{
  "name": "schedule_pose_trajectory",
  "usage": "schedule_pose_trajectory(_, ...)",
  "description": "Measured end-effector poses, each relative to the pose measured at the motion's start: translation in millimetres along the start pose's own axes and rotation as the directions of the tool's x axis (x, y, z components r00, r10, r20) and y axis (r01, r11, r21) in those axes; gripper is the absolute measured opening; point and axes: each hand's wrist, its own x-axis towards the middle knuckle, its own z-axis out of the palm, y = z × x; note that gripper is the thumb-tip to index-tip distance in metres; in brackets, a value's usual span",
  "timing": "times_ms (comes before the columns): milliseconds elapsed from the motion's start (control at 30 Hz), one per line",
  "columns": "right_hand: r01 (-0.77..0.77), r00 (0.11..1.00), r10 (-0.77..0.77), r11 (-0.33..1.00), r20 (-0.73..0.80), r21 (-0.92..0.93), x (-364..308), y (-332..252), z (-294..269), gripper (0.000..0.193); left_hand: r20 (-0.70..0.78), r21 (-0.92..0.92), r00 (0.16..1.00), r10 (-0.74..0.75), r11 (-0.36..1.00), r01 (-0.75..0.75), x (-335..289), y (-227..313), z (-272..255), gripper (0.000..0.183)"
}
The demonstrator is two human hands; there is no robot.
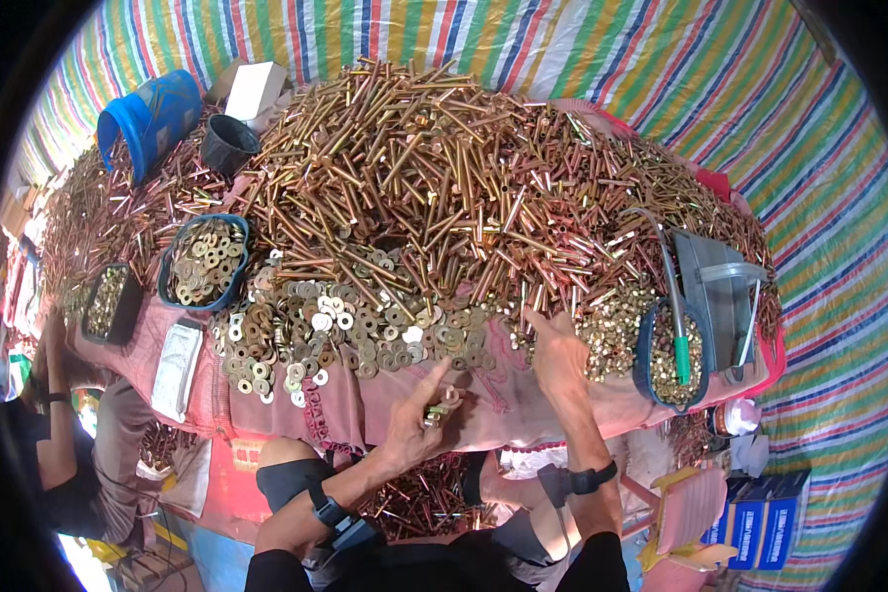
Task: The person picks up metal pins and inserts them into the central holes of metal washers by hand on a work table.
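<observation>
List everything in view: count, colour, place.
Bolts: many, golden to reddish, heaped centre
Washers: many, greyish, front centre
Nuts: many, golden, front right
Tubs: two, blue, left and right
Filled tray: one, dark, far left
Bucket: one, blue, upper left
Pot: one, black, beside bucket
Box: one, white, upper left
Oblong object: one, whitish, front left
Bin: one, grey, far right
Handle: one, green, over right tub
Cloth: count unclear, pink, beneath
Sheet: one, striped, behind
Cartons: several, blue, lower right
Person: one, dark top, left edge
Left hand: one, bare, holding small metal pieces
Right hand: one, bare, at heap's edge
</observation>
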Motion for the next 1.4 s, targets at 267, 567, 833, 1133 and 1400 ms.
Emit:
schedule_pose_trajectory(267, 0.026, 0.998, -0.021, 0.997, 0.057, -0.078, 14, -2, -5, 0.042, 0.065, 0.056, 0.987, 0.146, 0.987, -0.149, 10, -13, -6, 0.077)
schedule_pose_trajectory(567, 0.122, 0.985, -0.118, 0.992, -0.128, 0.024, 12, 4, -3, 0.029, 0.076, 0.091, 0.994, 0.079, 0.992, -0.086, 10, -10, -6, 0.079)
schedule_pose_trajectory(833, -0.199, 0.974, 0.163, 0.286, 0.157, 0.937, 6, -28, -29, 0.019, 0.057, 0.112, 0.994, 0.098, 0.988, -0.104, 11, -8, -2, 0.072)
schedule_pose_trajectory(1133, -0.161, 0.983, -0.036, 0.3, 0.179, 0.94, -20, -82, -37, 0.025, 0.018, 0.08, 0.99, 0.143, 0.986, -0.144, 13, -13, 3, 0.062)
schedule_pose_trajectory(1400, 0.427, 0.903, -0.313, 0.715, -0.294, 0.553, -20, -95, -41, 0.039, -0.021, 0.237, 0.954, 0.299, 0.929, -0.285, 15, -10, 1, 0.065)
